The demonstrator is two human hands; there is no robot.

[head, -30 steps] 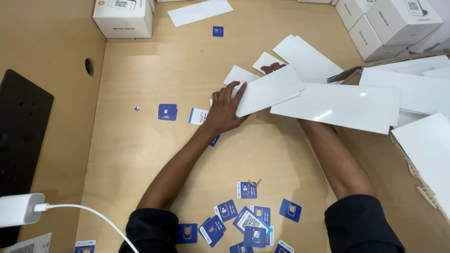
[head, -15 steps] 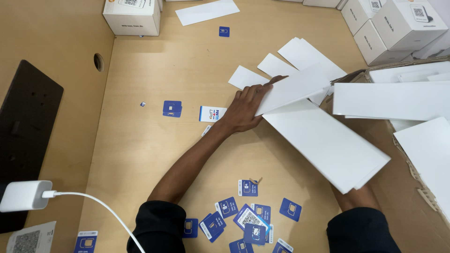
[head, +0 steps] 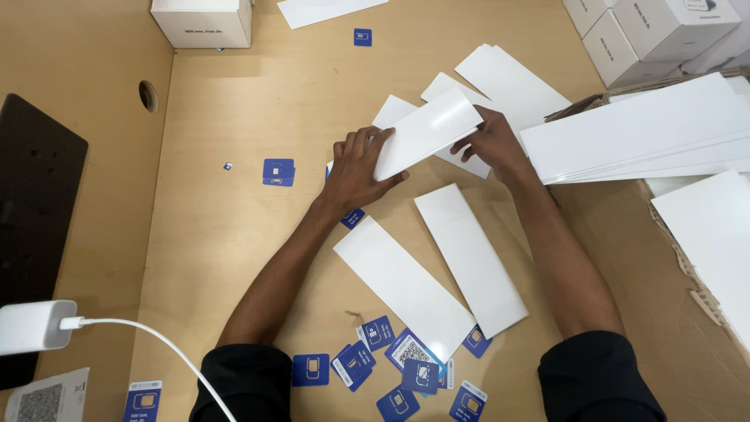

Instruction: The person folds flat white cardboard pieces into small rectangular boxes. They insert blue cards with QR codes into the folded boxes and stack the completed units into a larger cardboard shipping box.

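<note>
Both hands are on one long white sleeve [head: 426,131] held just above the bench [head: 234,234]. The left hand [head: 355,168] grips its near end and the right hand [head: 488,141] pinches the far end. Two more white strips [head: 437,273] lie flat just below it, with little blue cards [head: 391,363] scattered past those.

One head-worn camera looks steeply down, fairly near, at the wooden desk [head: 234,234].
</note>
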